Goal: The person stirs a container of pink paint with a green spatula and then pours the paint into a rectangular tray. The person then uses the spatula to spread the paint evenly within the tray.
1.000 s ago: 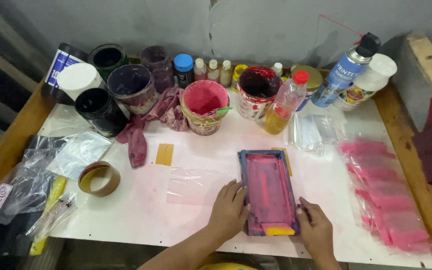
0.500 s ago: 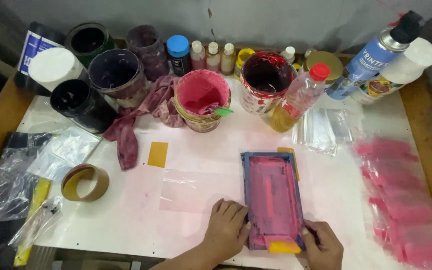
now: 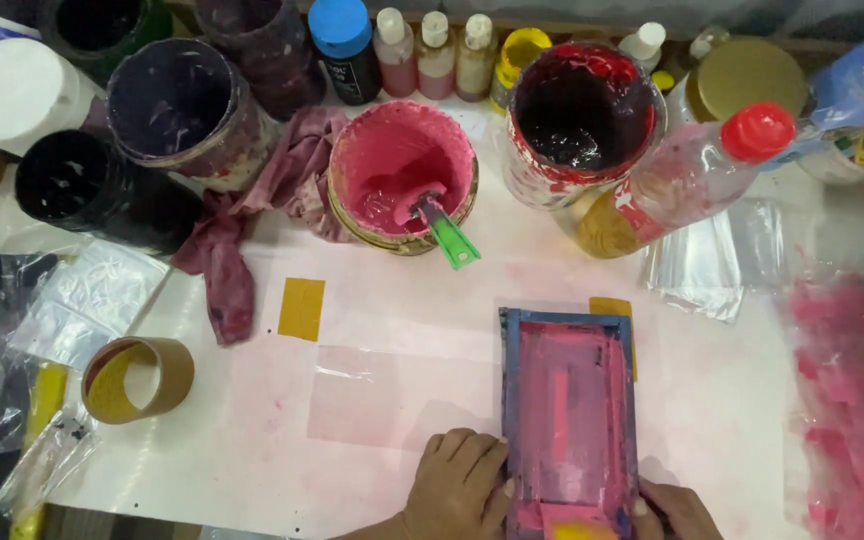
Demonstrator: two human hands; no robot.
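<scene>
Left of the blue-framed screen [image 3: 569, 420], bare bench [image 3: 392, 330] is left open as far as the tape roll [image 3: 137, 378]; beyond it, passage is blocked by the pink paint tub [image 3: 402, 190] and a row of pots

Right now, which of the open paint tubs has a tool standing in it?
The pink paint tub at the centre of the row: a green-handled tool sticks out over its rim. The dark red tub and purple tub hold none.
</scene>
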